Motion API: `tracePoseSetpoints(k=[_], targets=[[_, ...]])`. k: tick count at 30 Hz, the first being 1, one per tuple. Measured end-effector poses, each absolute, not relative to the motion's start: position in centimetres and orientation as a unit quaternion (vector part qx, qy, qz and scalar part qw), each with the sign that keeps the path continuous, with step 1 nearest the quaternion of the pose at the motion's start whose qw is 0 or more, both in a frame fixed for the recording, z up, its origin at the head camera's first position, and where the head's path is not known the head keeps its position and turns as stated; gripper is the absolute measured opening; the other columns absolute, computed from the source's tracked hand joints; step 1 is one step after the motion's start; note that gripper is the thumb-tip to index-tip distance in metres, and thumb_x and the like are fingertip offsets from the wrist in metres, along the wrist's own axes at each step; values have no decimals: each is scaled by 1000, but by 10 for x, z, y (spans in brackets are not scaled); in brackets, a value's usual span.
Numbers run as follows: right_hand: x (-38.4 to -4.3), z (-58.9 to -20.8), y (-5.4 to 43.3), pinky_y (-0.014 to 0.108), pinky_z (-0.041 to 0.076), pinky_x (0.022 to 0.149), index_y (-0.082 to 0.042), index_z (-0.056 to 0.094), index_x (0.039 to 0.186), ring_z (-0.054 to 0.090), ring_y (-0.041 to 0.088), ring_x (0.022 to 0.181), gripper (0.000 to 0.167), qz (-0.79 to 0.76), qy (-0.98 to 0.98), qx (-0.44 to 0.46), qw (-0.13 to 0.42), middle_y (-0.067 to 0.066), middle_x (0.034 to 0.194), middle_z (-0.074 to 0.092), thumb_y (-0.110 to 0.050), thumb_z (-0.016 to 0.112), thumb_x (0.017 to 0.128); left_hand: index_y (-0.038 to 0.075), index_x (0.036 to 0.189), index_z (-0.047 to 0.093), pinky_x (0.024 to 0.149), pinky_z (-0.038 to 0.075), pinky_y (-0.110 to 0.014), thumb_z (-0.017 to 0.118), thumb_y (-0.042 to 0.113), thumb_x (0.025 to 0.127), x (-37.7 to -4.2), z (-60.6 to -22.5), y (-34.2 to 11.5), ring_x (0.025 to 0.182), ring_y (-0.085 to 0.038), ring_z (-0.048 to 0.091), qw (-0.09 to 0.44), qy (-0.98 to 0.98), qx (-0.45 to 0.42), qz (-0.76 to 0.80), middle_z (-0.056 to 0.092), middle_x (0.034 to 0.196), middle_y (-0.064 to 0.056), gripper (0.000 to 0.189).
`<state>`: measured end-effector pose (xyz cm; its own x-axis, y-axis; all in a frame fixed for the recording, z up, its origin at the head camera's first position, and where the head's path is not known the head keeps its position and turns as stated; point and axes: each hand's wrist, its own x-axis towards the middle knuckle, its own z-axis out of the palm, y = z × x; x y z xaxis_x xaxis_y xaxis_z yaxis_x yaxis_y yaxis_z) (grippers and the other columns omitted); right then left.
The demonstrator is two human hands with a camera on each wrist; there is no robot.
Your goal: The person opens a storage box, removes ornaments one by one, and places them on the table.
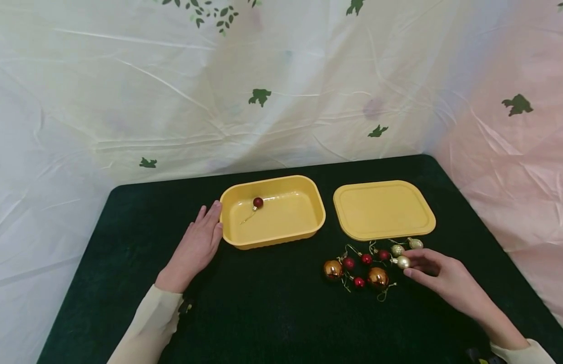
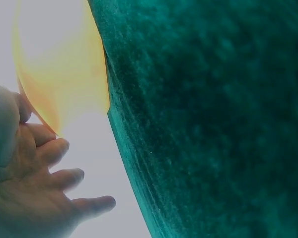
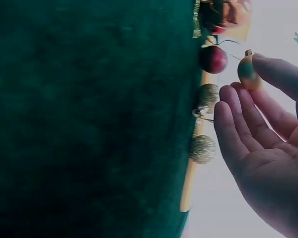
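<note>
My right hand (image 1: 445, 275) pinches a shiny gold bauble (image 1: 403, 262) between thumb and fingertips, and in the right wrist view the bauble (image 3: 248, 73) stands apart from the others. Beside it lie two glittery gold baubles (image 1: 415, 243), red baubles (image 1: 383, 255) and two larger copper baubles (image 1: 378, 277), several with thin gold hanging strings. With fingers fairly straight, my left hand (image 1: 199, 242) touches the left end of a yellow box (image 1: 274, 240). Inside that box sits one dark red bauble (image 1: 257, 202) with its string trailing over the bottom.
A flat yellow lid (image 1: 385, 210) lies right of the box, just behind the baubles. Everything stands on a dark green cloth-covered table (image 1: 272, 313). Pale curtains (image 1: 309, 101) with leaf patterns hang behind the table and along its sides.
</note>
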<state>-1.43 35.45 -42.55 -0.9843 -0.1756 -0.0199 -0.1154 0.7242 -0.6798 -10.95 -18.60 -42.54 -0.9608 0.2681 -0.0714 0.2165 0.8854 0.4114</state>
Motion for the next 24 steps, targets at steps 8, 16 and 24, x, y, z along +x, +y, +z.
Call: tracePoseSetpoints(k=[8,16,24], targets=[[-11,-435,356,23,57,71,-9,68,126,67,2,89,32,-354,929,-63,82,1,107,72,-22,75,97,17,168,4,119,19,-71,32,39,114,-110,-426,-186,158,-38,9,61,969,126,203,9,174,-5,64],[-11,-439,354,23,58,71,-9,70,121,67,2,85,31,-349,930,-61,97,-2,100,71,-24,78,94,18,168,4,119,19,-71,30,41,114,-108,-427,-188,158,-38,9,62,968,126,209,8,174,-4,64],[-12,-439,353,23,58,71,-9,71,117,66,1,84,30,-337,934,-65,96,-3,98,71,-23,80,92,19,168,4,119,19,-70,30,42,114,-108,-426,-187,159,-36,8,61,966,129,215,10,174,-5,64]])
